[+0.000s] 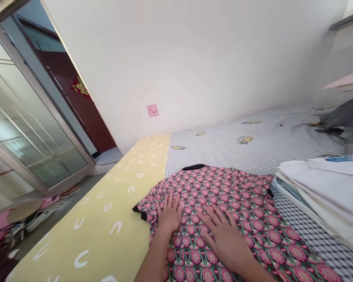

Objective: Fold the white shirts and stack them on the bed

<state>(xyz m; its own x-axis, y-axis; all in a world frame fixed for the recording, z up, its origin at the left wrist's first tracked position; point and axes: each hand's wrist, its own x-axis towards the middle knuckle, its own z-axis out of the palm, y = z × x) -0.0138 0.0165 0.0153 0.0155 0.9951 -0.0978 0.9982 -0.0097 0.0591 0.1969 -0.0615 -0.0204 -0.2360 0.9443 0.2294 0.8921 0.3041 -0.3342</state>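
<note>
A pink floral short-sleeved shirt with black trim lies spread out on the bed, its black collar toward the wall. My left hand rests flat on its left part, fingers spread, pointing toward the collar. Palm down on the middle of the fabric is my right hand, fingers also apart. Neither hand grips anything. The shirt's lower part runs out of view at the bottom edge.
A stack of folded clothes, mostly white, sits right of the shirt. Beneath are a yellow sheet and a checked sheet. A dark grey item lies at far right. A pink note is on the wall; a glass door stands left.
</note>
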